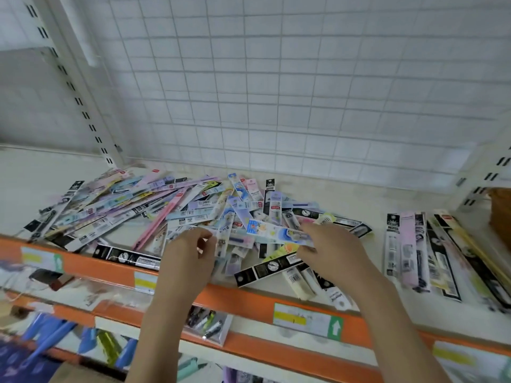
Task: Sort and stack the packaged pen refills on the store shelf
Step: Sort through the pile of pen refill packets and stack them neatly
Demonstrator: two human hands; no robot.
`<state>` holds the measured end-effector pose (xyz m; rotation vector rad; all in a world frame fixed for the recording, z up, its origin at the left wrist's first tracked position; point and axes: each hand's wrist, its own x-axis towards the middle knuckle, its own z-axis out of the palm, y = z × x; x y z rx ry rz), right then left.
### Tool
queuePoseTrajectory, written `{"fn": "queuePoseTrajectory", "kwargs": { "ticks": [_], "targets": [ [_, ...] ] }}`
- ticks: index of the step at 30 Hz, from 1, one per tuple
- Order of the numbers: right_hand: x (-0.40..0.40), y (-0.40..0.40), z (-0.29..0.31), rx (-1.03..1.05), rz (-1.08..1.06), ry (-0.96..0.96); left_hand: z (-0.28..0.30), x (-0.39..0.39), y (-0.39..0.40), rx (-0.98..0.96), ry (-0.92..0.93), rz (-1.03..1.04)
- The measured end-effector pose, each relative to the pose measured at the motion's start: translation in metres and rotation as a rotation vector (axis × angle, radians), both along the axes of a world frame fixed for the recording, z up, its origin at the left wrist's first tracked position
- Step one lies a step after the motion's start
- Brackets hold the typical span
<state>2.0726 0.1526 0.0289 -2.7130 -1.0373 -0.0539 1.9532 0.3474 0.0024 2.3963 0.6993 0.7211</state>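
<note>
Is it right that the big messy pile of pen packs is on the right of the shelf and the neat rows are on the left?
No, it's swapped. The head view shows the messy pile on the left of the shelf and the neat rows on the right.

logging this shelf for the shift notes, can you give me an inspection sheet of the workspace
surface: white shelf with an orange front edge carrying price labels
job's things: loose pile of refill packs at left and centre; sorted row of packs lying side by side at right
clutter: brown object at far right, unclear
grippers: left hand pinches a pack at the pile's front; right hand holds a blue cartoon pack above the pile
cables: nothing seen
surroundings: wire grid back panel; slotted upright; lower shelf goods
</note>
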Motion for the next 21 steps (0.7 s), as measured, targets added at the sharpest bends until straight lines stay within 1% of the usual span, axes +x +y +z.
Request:
{"fn": "queuePoseTrajectory", "kwargs": {
  "ticks": [5,7,14,18,21],
  "targets": [
    [0.012,-0.001,0.011,0.108,-0.067,-0.064,0.005,-0.003,0.007,0.003,0.0,0.016],
    [0.019,-0.003,0.015,0.176,-0.085,-0.058,0.006,-0.004,0.01,0.011,-0.004,0.031],
    [0.025,-0.016,0.014,0.591,-0.223,0.034,0.007,0.006,0.006,0.026,-0.004,0.008],
    [0.024,-0.032,0.011,0.673,-0.269,-0.053,0.009,0.018,-0.007,0.031,-0.004,-0.046],
    [0.028,-0.042,0.006,0.818,-0.303,-0.031,0.007,0.028,-0.017,0.031,0.011,-0.092]
  ]
}}
